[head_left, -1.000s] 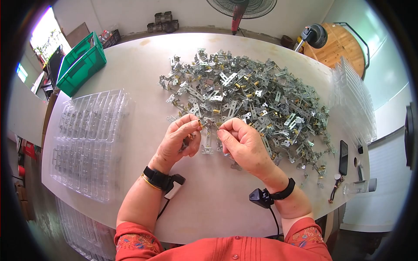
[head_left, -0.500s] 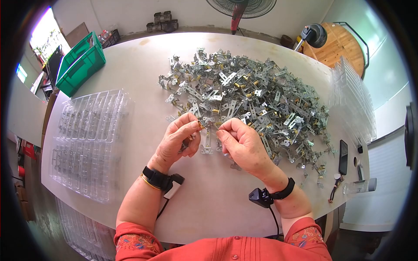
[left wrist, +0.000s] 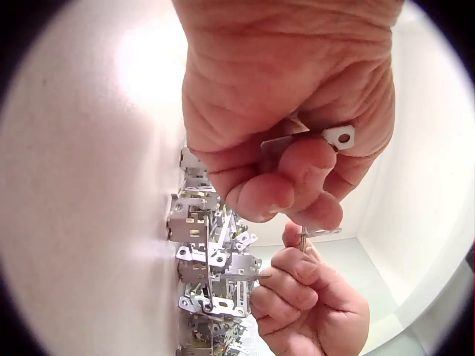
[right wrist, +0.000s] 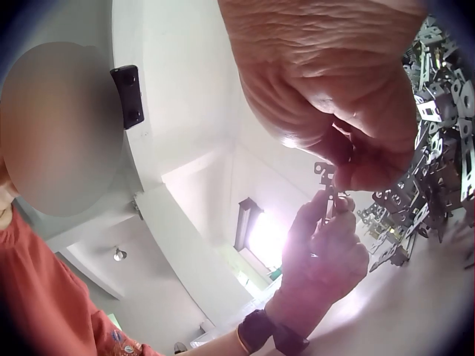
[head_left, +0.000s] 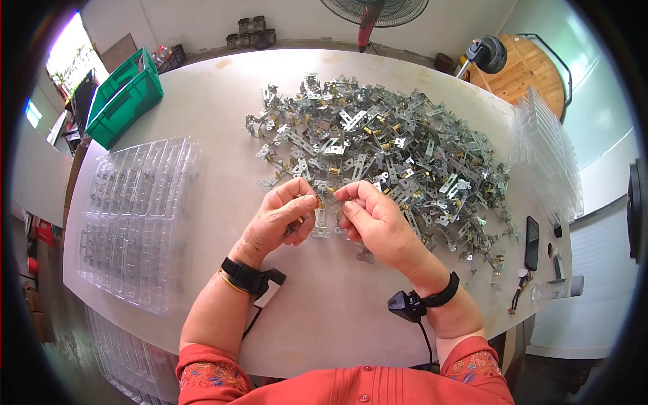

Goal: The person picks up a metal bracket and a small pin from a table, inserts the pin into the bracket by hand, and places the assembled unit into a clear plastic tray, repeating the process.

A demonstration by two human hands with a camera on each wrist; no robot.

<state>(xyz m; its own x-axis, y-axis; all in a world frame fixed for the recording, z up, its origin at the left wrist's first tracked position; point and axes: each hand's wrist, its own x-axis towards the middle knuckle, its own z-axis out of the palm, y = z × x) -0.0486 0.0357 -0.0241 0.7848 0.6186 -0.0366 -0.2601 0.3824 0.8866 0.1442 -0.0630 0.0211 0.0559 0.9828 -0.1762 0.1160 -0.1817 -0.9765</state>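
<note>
far left: green crate [head_left: 125,98] at the table [head_left: 202,94] corner, with clear blister trays [head_left: 135,216] nearer the person.
left hand [head_left: 277,219]: fingers curled, thumb and forefinger pinching one end of a small metal bracket [head_left: 324,200]; a spare bracket [left wrist: 338,137] is tucked against the palm.
small metal bracket: held up off the table between both hands, just in front of the heap.
right hand [head_left: 374,219]: thumb and forefinger pinch the bracket's other end, the other fingers folded in.
handling: probably light, stiff and thin, smooth-plated with sharp stamped edges; likely to slip, so best pinched on its flat faces near an end.
right: loose heap of brackets [head_left: 391,148], then stacked trays [head_left: 550,162] and a phone [head_left: 532,243].
</note>
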